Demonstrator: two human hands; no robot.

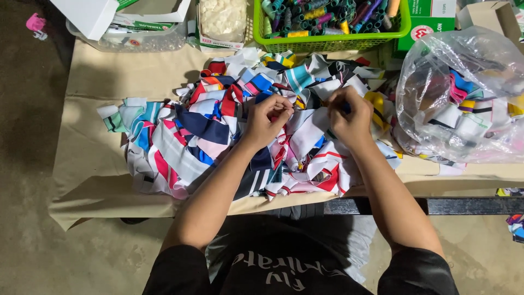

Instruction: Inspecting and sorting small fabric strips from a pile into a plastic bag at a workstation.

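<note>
over the scrap pile [218, 136] on the table [93, 164], left hand [266, 121] and right hand [349, 117] pinch fabric pieces, fingers curled shut; loose scraps near the front edge could slide off if tugged; bag [464, 82] sits beside them.

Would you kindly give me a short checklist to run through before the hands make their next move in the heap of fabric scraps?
1. Left hand closed on a piece from the heap of multicoloured fabric scraps: ok.
2. Right hand pinching something there: ok; what exactly, cannot tell.
3. Heap fully on the paper-covered table: not ok, scraps hang over the near edge.
4. Clear plastic bag of scraps within reach to the right: ok.
5. Green plastic basket of thread spools upright behind the heap: ok.
</note>
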